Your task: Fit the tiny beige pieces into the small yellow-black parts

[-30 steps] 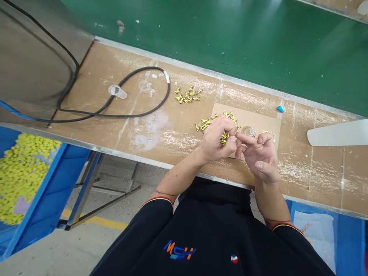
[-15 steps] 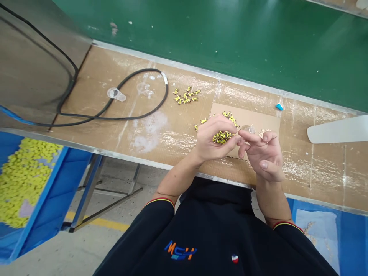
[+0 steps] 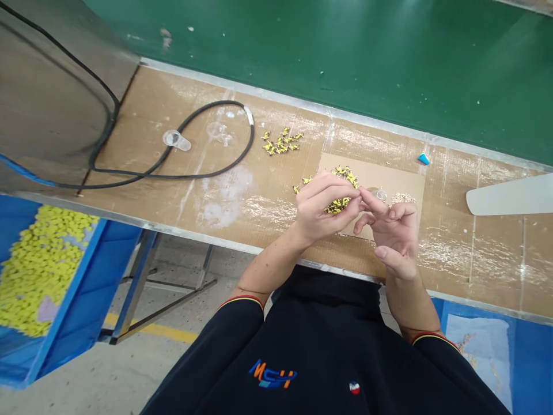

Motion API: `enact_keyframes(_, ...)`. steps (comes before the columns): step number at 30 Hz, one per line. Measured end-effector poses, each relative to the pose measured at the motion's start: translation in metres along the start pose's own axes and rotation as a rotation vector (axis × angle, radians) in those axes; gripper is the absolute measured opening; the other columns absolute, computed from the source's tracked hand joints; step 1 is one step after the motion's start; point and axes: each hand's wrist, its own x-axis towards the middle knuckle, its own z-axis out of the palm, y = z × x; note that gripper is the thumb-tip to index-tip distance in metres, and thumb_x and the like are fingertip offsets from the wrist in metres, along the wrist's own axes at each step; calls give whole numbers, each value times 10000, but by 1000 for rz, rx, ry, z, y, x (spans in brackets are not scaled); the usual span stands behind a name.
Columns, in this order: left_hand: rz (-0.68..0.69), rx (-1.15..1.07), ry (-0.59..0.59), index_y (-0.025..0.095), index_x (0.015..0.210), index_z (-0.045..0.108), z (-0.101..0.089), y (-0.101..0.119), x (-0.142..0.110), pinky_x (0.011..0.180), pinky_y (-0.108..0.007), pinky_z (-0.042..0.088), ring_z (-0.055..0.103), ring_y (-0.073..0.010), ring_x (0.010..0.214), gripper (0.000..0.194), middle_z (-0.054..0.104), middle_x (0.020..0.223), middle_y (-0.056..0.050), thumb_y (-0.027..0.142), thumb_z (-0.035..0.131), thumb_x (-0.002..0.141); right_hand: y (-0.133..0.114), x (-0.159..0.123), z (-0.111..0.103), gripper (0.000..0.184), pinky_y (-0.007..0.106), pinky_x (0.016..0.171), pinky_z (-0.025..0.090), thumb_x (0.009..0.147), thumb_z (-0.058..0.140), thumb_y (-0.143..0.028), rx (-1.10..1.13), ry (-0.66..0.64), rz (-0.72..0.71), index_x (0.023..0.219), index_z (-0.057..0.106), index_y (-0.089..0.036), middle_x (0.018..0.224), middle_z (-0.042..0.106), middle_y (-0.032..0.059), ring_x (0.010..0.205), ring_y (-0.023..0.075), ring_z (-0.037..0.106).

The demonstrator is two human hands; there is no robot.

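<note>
Dark navy short-sleeved shirt [image 3: 319, 346], red-and-yellow sleeve trim, orange-and-blue chest lettering [image 3: 272, 376], apparently a small round badge [image 3: 354, 388].

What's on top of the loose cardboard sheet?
On the cardboard sheet: a pile of yellow-and-black pieces, a small clear round item and small pale pieces. The left hand and right hand cover part of it; what's beneath them can't be seen.

We count: two hands [image 3: 322, 210], two blue bins [image 3: 93, 271], one black cable [image 3: 211, 173], one small blue piece [image 3: 424, 159]; yellow-and-black pieces [image 3: 283, 144], too many to tally.
</note>
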Motion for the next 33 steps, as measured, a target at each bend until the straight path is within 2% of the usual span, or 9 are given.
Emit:
enact_keyframes(3,5,23,-6,218,907,641,0,0,0,678,-251,570,696,-108,742,171,725,791,38,93,735,840,1,-1,1,515,468,702,603,827,760,-491,-37,7,21,943,287,-323,1534,639,74,1238,300,662)
enact_keyframes(7,6,45,-2,220,886,622,2,0,-2,677,-253,563,682,-109,736,181,709,775,42,74,715,832,1,0,2,465,464,706,604,855,728,-461,-43,-13,-3,957,295,-324,1548,629,69,1247,293,661)
enact_keyframes(10,26,46,37,217,895,626,3,0,-3,667,-250,553,679,-107,735,178,709,779,38,81,722,831,1,0,2,447,461,708,605,868,723,-440,-25,-23,-25,966,302,-327,1546,631,64,1245,288,664)
enact_keyframes(13,25,59,75,217,929,638,3,0,-2,661,-247,553,691,-103,734,169,720,794,40,129,756,846,1,0,1,499,470,709,606,848,742,-494,-31,6,3,958,285,-326,1534,639,80,1240,297,666)
enact_keyframes(19,16,45,22,222,927,640,3,0,-2,667,-258,565,702,-106,741,148,736,814,36,110,720,873,3,-1,-1,528,486,724,613,820,764,-493,-53,16,11,951,281,-325,1526,646,73,1248,301,657)
enact_keyframes(24,-44,22,40,210,906,630,7,5,-5,675,-245,567,689,-101,743,147,722,808,25,73,673,877,3,-2,0,493,485,737,613,842,740,-476,-39,-9,15,959,285,-324,1567,609,72,1283,305,639)
enact_keyframes(27,-43,9,51,207,900,623,9,6,-6,671,-248,563,682,-105,734,131,718,796,21,84,664,884,3,-2,2,474,471,731,607,858,736,-458,8,-30,-5,972,295,-325,1573,601,76,1246,297,653)
enact_keyframes(33,50,47,128,220,961,641,8,4,-8,631,-249,552,707,-104,732,101,739,820,24,187,727,921,4,-1,3,498,473,659,614,827,739,-497,91,-15,9,954,290,-325,1510,656,66,1113,298,684)
